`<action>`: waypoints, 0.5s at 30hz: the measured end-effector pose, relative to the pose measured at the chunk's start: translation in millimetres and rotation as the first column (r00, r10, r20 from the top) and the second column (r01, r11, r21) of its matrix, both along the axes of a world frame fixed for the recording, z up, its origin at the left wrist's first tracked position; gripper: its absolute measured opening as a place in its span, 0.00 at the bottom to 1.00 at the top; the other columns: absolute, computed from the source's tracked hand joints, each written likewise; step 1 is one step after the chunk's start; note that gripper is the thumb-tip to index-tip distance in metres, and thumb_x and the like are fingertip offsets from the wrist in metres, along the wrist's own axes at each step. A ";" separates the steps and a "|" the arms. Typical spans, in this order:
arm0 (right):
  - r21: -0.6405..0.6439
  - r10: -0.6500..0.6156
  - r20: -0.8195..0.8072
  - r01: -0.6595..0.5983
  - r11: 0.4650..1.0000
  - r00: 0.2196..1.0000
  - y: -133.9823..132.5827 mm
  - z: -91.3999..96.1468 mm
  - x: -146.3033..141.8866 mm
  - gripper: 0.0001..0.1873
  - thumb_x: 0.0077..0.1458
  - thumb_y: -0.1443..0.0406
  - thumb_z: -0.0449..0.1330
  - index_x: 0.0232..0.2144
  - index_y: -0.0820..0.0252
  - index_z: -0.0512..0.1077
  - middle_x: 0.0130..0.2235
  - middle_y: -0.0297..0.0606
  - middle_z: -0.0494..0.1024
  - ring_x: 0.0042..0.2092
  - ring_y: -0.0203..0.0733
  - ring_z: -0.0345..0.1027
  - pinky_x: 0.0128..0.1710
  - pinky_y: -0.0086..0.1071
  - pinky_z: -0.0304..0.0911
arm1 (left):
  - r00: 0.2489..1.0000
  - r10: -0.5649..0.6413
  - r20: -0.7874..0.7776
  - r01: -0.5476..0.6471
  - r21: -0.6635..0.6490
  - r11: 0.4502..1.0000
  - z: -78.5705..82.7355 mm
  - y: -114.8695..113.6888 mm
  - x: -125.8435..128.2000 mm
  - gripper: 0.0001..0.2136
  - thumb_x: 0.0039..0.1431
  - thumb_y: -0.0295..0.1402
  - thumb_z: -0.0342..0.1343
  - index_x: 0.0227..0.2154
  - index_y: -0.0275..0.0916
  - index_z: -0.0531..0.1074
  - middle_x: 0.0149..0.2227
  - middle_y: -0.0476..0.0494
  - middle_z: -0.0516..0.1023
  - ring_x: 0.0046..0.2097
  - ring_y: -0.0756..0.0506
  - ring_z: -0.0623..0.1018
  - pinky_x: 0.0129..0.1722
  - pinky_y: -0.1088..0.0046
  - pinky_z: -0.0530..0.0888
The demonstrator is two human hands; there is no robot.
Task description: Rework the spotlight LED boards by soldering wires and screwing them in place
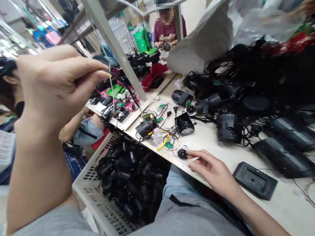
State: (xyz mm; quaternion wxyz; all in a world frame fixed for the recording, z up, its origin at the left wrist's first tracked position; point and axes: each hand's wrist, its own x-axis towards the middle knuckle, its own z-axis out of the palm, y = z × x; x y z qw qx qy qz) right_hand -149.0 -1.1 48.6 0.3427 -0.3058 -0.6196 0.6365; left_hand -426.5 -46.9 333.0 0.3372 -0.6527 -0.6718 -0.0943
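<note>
My left hand [51,87] is raised high on the left, thumb and forefinger pinched on the end of a thin black cable [125,84]. From there the cable hangs down toward a dark housing [146,128] on the table. At the table's front edge, the fingertips of my right hand [210,169] hold the rim of a small round black part [182,153] with holes in it. Thin wires run near this part, beside a small green circuit board [169,145] and a yellow strip [163,142]. An open black housing [184,123] sits just behind.
A white crate [90,204] full of black parts stands below the table edge. Black housings [286,157] and cables crowd the right side, near a flat black cover [255,180]. A metal post [115,42] rises behind the work. A person [166,24] sits opposite; others are nearby.
</note>
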 end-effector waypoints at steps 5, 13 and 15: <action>0.041 -0.023 0.156 0.017 0.999 0.987 -2.9 -12.4 17.5 0.23 0.53 0.45 0.64 0.34 0.58 0.81 0.35 0.43 0.80 0.32 0.40 0.76 0.32 0.30 0.75 | 0.966 0.251 0.056 -0.250 -0.019 0.968 -1.6 4.3 -67.1 0.26 0.70 0.51 0.46 0.48 0.33 0.79 0.38 0.51 0.73 0.44 0.53 0.70 0.52 0.73 0.63; 0.006 -0.163 0.345 0.171 0.985 0.925 -7.9 -31.5 40.2 0.25 0.44 0.41 0.65 0.27 0.54 0.83 0.31 0.41 0.83 0.33 0.45 0.79 0.33 0.26 0.75 | 0.676 0.731 -0.094 -0.737 -0.119 0.666 13.2 76.4 -195.8 0.16 0.71 0.34 0.51 0.50 0.23 0.73 0.47 0.40 0.74 0.51 0.44 0.67 0.52 0.65 0.63; -0.042 -0.219 0.367 0.251 0.967 0.904 -13.2 -37.5 40.7 0.26 0.40 0.39 0.65 0.26 0.54 0.82 0.30 0.41 0.83 0.32 0.45 0.79 0.33 0.25 0.75 | 0.648 0.759 -0.065 -0.760 -0.129 0.637 12.5 104.6 -221.2 0.17 0.70 0.34 0.53 0.51 0.22 0.72 0.48 0.37 0.74 0.50 0.44 0.67 0.52 0.64 0.63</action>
